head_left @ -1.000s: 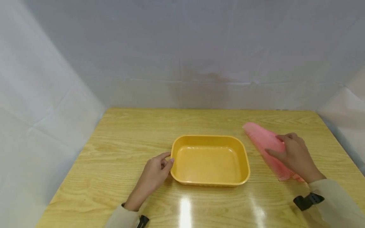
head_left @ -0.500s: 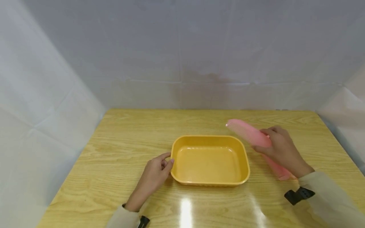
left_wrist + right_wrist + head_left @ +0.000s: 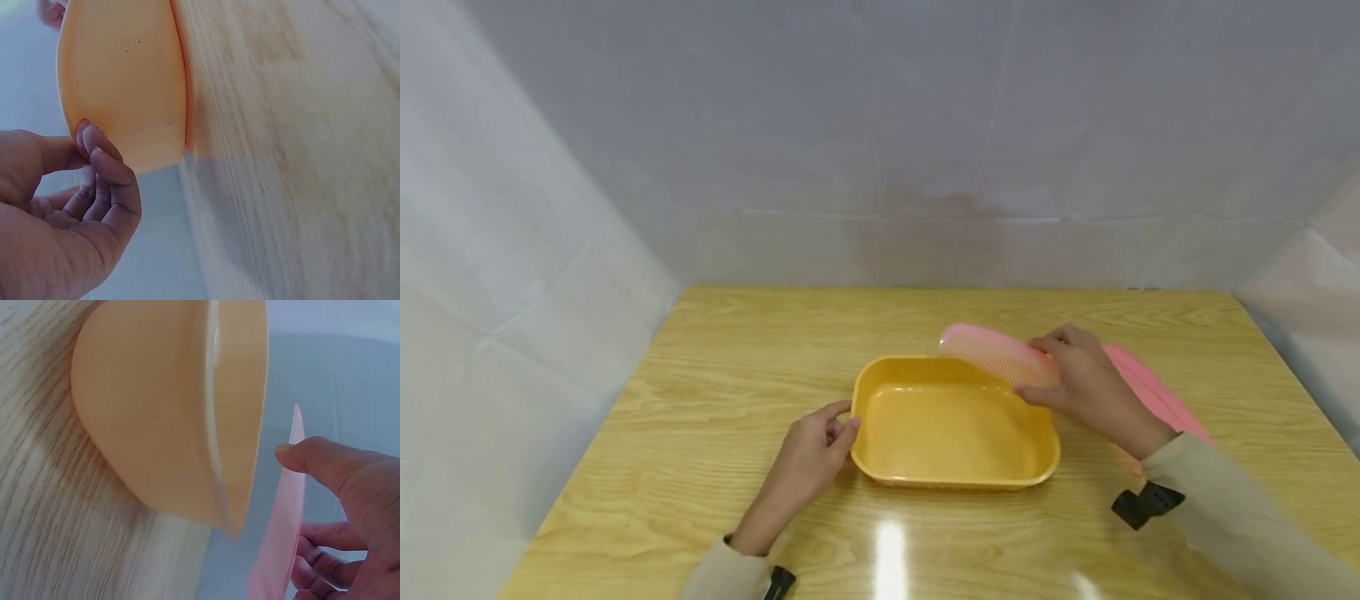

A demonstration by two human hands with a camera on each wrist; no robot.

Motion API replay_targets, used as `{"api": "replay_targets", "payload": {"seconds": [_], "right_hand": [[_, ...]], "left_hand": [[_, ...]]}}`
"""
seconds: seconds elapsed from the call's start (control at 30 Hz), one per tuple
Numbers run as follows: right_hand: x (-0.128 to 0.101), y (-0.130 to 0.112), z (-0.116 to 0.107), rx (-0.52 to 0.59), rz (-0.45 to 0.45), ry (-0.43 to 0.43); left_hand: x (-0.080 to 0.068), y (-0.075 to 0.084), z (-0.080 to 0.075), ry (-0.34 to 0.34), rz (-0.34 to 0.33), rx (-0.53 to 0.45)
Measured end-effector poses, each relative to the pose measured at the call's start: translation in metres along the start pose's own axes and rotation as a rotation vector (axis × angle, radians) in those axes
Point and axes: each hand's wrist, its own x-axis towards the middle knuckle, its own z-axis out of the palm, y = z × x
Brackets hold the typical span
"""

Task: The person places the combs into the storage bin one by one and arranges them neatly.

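Observation:
A yellow rectangular tray (image 3: 951, 437) rests on the table in the head view, nothing lying inside it. My left hand (image 3: 807, 457) pinches its left rim between thumb and fingers, which the left wrist view shows close up on the tray wall (image 3: 134, 81). Over the tray's back right corner, my right hand (image 3: 1093, 387) grips a pink comb (image 3: 988, 348), teeth facing down and left end raised. Seen edge-on in the right wrist view, the comb (image 3: 284, 512) sits between thumb and fingers, apart from the rim. Another flat pink thing (image 3: 1152, 387) lies right of the tray, partly hidden by my right arm.
The wood-grain table (image 3: 737, 350) extends around the tray, with its back edge near a pale sheet (image 3: 790, 242). Similar sheets hang at both sides. Dark bands are on both wrists.
My right hand has picked up the comb from the right of the table and carried it left over the tray, uncovering more of the other pink thing. My left hand stays on the rim.

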Motion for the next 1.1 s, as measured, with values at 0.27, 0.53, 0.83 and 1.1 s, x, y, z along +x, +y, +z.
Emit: {"api": "replay_targets", "payload": {"seconds": [0.27, 0.53, 0.83, 1.1], "right_hand": [[0.008, -0.015, 0.015, 0.037, -0.034, -0.078], [0.015, -0.027, 0.029, 0.030, -0.084, -0.121], [0.019, -0.038, 0.045, 0.047, -0.112, -0.205], [0.021, -0.039, 0.060, 0.023, -0.189, -0.239]], "left_hand": [[0.001, 0.000, 0.001, 0.001, -0.005, 0.013], [0.000, 0.001, 0.001, -0.013, -0.011, 0.010], [0.001, 0.000, 0.001, 0.000, -0.008, 0.018], [0.000, 0.000, 0.001, 0.002, 0.006, 0.035]]}}
